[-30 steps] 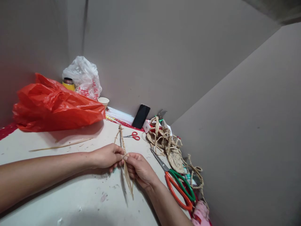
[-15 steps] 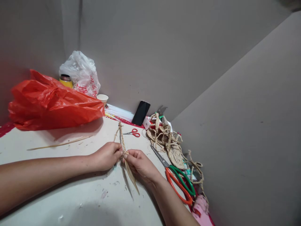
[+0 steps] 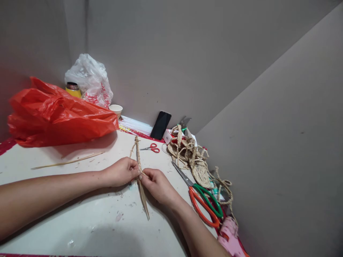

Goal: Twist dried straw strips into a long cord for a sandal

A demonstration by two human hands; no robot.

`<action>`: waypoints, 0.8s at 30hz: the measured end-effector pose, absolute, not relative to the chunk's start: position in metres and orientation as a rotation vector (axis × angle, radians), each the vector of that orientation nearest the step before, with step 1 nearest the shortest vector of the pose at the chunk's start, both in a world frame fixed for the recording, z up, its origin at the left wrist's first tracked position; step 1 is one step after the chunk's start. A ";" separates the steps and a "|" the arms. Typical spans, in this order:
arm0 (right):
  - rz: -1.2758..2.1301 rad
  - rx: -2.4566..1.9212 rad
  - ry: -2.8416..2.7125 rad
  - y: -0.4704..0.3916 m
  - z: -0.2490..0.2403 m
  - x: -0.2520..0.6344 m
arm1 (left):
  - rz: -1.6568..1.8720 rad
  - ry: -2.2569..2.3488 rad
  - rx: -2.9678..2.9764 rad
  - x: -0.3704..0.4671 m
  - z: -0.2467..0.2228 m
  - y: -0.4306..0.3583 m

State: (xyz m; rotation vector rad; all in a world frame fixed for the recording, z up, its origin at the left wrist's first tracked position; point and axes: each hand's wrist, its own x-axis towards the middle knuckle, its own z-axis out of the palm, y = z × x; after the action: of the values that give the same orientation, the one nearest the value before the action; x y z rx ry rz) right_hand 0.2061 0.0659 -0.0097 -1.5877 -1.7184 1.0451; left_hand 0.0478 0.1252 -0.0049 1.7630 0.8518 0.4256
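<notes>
A thin braided straw cord (image 3: 138,154) runs up the table from between my hands, its loose flat strands hanging down toward me. My left hand (image 3: 121,172) pinches the cord from the left, fingers closed. From the right, my right hand (image 3: 157,184) grips the strands at the braid's lower end between thumb and forefinger. The two sets of fingertips almost touch, so the exact crossing of the strands is hidden. Just beyond them lie small red-handled scissors (image 3: 153,147). Large scissors (image 3: 205,203) with one green and one orange handle are to the right of my right hand.
A red plastic bag (image 3: 61,116) fills the back left, before a white bag (image 3: 91,80) and a yellow bottle (image 3: 73,90). A paper cup (image 3: 116,110), a phone (image 3: 160,125) and heaped straw braids (image 3: 197,160) line the wall. One loose straw (image 3: 68,161) lies left. A pink tool (image 3: 230,238) sits at the right edge.
The hanging strands, earlier spread and slanting right, now hang closer together and steeper. My hands stay at the same spot on the cord, with small finger shifts. The view has moved slightly.
</notes>
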 end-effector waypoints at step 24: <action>1.317 -1.641 -1.261 0.039 -0.027 0.160 | 0.533 0.778 1.315 0.052 -0.013 0.122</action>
State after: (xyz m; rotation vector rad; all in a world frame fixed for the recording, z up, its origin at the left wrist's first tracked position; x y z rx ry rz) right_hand 0.1602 0.0386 -0.0267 -1.6415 -1.2612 1.3171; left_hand 0.0522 0.1217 -0.0132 1.3155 0.7776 0.5332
